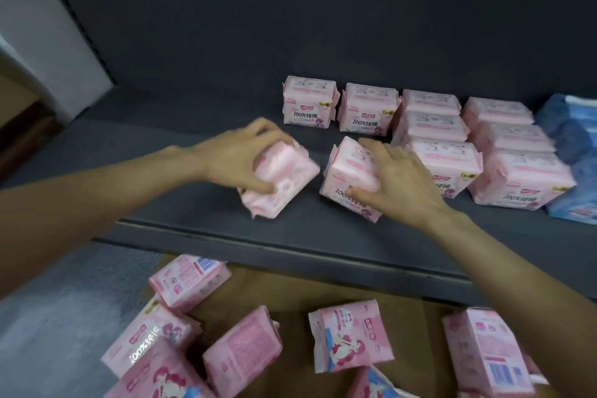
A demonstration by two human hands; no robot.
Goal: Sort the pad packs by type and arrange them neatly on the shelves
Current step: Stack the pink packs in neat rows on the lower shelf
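Note:
My left hand [240, 158] grips a tilted pale pink pad pack [284, 182] just above the dark shelf [193, 200]. To its right, my right hand [400, 182] holds a second pale pink pack [347, 178] that stands on the shelf, fingers over its top and thumb on its front. Behind and to the right, rows of matching pink packs [445, 132] stand on the shelf, with blue packs [571, 139] at the far right. Several loose pink packs [350, 334] lie below the shelf on a brown surface.
The shelf's left half is bare up to the dark back panel [290, 16]. The shelf's front lip [290, 249] runs diagonally across the view. A white wall [42, 42] stands at the left and grey floor [48, 317] lies at the lower left.

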